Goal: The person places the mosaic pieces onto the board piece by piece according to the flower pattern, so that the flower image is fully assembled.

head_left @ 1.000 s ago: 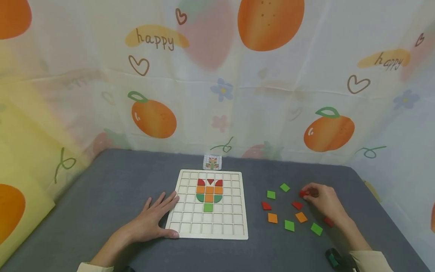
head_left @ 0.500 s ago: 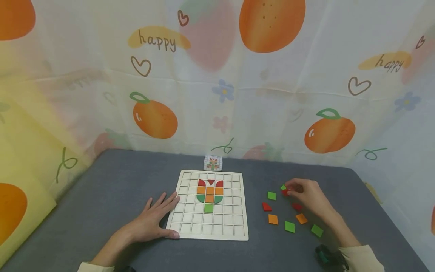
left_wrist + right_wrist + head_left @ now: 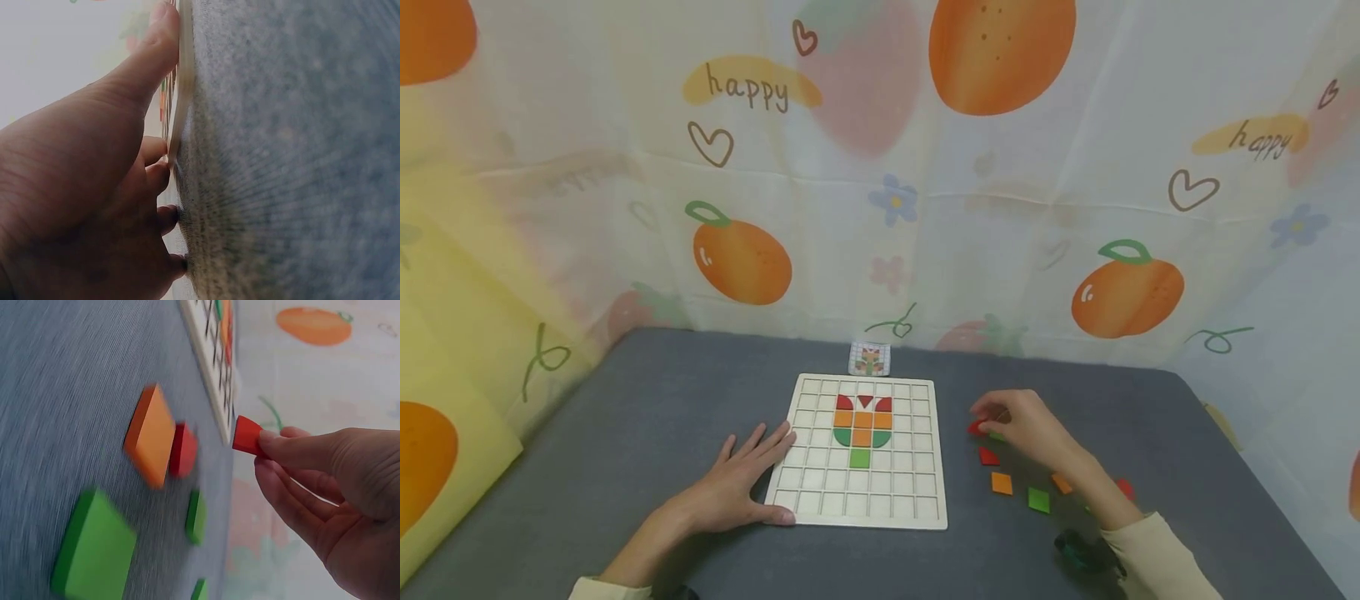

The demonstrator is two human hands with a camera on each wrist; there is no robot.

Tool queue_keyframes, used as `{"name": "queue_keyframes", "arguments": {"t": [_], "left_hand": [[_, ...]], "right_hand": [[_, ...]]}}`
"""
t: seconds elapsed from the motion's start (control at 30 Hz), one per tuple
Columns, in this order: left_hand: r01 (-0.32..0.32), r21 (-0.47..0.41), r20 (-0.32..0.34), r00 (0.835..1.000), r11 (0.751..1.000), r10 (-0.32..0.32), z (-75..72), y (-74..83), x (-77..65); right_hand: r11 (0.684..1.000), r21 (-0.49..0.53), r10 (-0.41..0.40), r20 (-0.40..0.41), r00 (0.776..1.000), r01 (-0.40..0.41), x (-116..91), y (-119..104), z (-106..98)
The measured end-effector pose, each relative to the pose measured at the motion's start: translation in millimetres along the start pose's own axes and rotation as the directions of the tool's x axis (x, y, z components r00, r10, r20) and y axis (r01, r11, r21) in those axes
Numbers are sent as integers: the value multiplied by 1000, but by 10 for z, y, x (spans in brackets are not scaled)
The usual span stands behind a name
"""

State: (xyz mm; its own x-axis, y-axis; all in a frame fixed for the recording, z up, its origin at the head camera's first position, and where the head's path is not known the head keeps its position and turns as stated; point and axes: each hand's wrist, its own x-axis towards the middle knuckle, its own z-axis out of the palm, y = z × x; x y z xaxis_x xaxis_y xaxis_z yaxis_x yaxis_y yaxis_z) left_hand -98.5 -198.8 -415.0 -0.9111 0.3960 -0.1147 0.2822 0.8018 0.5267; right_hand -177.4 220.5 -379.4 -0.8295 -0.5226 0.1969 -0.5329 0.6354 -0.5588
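A white grid board (image 3: 917, 500) lies on the dark grey table. In its cells sit red, orange and green tiles in a tulip-like pattern. My left hand (image 3: 730, 492) rests on the board's left edge, fingers spread and thumb at the near left corner. Off to the board's right, my right hand (image 3: 1037, 432) pinches a small red tile (image 3: 247, 435) with a curved side between thumb and fingertips, held above the table. Under that hand is a green tile (image 3: 997, 436), partly hidden; a red tile (image 3: 989, 456) lies just in front of it.
Behind the board stands a small pattern card (image 3: 869, 360). More loose tiles lie right of the board, including an orange tile (image 3: 1002, 483) and a green tile (image 3: 1039, 500); some are partly covered by the right forearm. A fruit-print curtain (image 3: 925, 250) rises behind the table.
My right hand has moved left with the red tile, from the far side of the loose tiles towards the board. My left hand stays where it was on the board.
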Motion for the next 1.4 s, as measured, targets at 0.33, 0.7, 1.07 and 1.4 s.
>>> {"name": "queue_keyframes", "arguments": {"t": [0.33, 0.7, 1.07, 1.4], "left_hand": [[4, -3, 4, 1000, 1000, -4, 0, -6, 0], [13, 1, 7, 1000, 1000, -13, 6, -16, 14], [-7, -2, 4, 1000, 1000, 7, -8, -1, 4], [7, -2, 13, 1000, 1000, -7, -7, 7, 9]], "right_hand": [[999, 16, -35, 39, 999, 34, 198, -219, 222], [985, 135, -124, 117, 985, 108, 365, -436, 467], [976, 166, -166, 144, 976, 142, 466, -589, 669], [975, 179, -158, 155, 975, 129, 494, -613, 797]]}}
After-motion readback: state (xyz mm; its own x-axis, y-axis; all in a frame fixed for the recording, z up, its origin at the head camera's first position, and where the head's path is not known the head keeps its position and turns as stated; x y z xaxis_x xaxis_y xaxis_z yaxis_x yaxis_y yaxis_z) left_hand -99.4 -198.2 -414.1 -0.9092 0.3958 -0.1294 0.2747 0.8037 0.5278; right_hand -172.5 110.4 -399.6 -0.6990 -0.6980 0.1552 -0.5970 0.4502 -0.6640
